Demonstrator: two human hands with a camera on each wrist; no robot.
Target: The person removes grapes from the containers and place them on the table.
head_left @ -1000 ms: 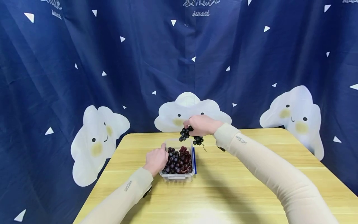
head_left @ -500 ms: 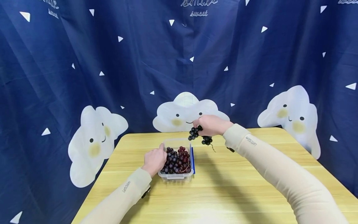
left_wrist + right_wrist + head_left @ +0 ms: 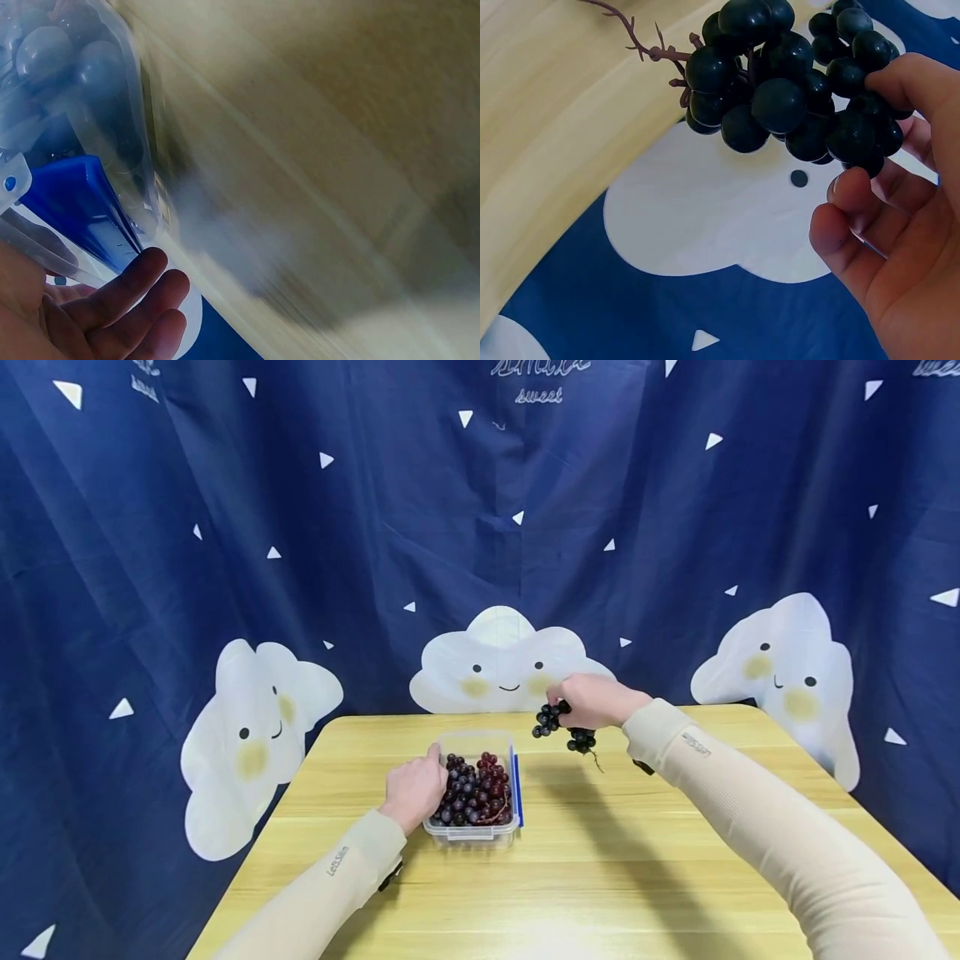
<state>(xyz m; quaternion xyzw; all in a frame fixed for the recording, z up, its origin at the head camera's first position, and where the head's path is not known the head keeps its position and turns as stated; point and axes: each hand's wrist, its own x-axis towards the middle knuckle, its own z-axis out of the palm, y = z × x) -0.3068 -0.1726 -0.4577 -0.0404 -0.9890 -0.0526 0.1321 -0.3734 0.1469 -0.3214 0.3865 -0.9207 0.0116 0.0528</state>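
Observation:
A clear plastic food container (image 3: 471,833) stands on the table, filled with dark purple and red grapes (image 3: 468,793). My left hand (image 3: 415,789) holds it at its left side, one finger stretched along the rim. The left wrist view shows several fingertips beside a blue flap (image 3: 82,210) on the container wall. To the right of the container, my right hand (image 3: 596,700) pinches a bunch of black grapes (image 3: 551,718) above the table. In the right wrist view the bunch hangs from thumb and fingers, its bare brown stem (image 3: 634,37) sticking out at the far end.
Along the container's right side runs another blue flap (image 3: 518,789). The wooden table (image 3: 637,877) ends at the back in front of a navy curtain (image 3: 360,568) with printed clouds and white triangles.
My right hand has moved to the right with the black grapes, from above the container's back right to beside it. The left hand stays at the container.

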